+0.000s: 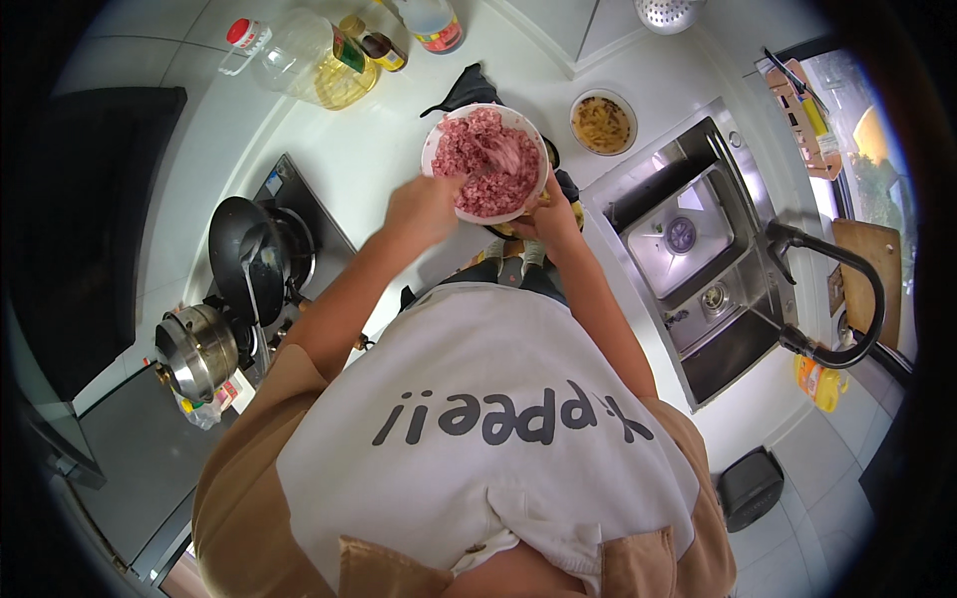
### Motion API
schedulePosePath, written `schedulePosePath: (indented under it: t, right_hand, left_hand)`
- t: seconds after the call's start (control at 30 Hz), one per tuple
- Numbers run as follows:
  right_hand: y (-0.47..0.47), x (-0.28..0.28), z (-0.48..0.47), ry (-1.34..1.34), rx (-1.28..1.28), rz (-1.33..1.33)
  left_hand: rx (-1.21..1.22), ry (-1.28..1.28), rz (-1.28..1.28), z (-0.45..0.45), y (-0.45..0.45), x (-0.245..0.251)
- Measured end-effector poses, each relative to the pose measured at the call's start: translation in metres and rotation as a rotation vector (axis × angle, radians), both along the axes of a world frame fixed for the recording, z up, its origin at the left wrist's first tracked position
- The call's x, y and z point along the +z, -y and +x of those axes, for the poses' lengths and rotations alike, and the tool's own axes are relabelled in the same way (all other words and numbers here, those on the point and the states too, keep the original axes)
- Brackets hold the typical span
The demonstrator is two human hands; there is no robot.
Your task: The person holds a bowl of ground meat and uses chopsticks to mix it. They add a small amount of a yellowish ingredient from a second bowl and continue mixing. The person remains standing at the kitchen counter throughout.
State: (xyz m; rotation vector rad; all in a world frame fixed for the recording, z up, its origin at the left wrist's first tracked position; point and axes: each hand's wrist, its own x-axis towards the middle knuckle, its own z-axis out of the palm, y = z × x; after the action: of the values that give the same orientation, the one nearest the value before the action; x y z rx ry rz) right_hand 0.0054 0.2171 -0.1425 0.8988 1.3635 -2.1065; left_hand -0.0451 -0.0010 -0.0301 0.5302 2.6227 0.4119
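A white bowl (428, 157) of pink minced meat (486, 161) is in front of me, above the near part of the counter. My right hand (557, 217) grips its right rim, fingers curled beneath. Over the bowl's lower left edge, my left hand (425, 211) is closed like a fist and blurred. Whether it holds a utensil cannot be made out. A pale streak crosses the meat. Partly hidden behind the bowl are black plastic (471, 88) and a dark container with yellowish contents (578, 214).
At upper left stand an oil jug (299, 56) and bottles (374, 45). A bowl of yellow strips in liquid (602, 122) sits beside the steel sink (680, 232) with its black faucet (845, 254). On the left, a wok (239, 261) and a steel pot (198, 347) occupy the stove.
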Motion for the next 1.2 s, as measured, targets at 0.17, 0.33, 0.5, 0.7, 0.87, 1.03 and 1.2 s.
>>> schedulePosePath:
  t: [0.17, 0.33, 0.5, 0.7, 0.87, 1.03, 1.2]
  right_hand:
    - [0.000, -0.002, 0.000, -0.005, 0.003, -0.010]
    - [0.000, -0.002, 0.001, 0.009, -0.003, -0.017]
    - [-0.001, 0.000, -0.001, 0.008, -0.005, -0.017]
    - [-0.001, 0.002, -0.001, 0.017, 0.013, -0.010]
    - [-0.001, 0.001, -0.001, 0.007, 0.020, 0.006]
    - [0.000, 0.002, 0.000, 0.023, 0.022, 0.019]
    - [0.000, 0.002, -0.001, 0.014, 0.013, 0.005]
  left_hand:
    - [0.055, 0.166, -0.338, 0.002, 0.009, 0.006]
    - [0.026, -0.142, -0.023, -0.003, 0.013, -0.004]
    - [0.033, 0.128, -0.257, 0.000, 0.013, -0.006]
    - [0.035, -0.009, -0.121, 0.000, 0.002, 0.001]
    - [-0.027, 0.128, -0.243, 0.000, 0.008, 0.008]
    - [0.068, -0.139, -0.111, -0.012, 0.006, 0.002]
    - [-0.062, 0.083, -0.188, 0.004, 0.007, 0.003]
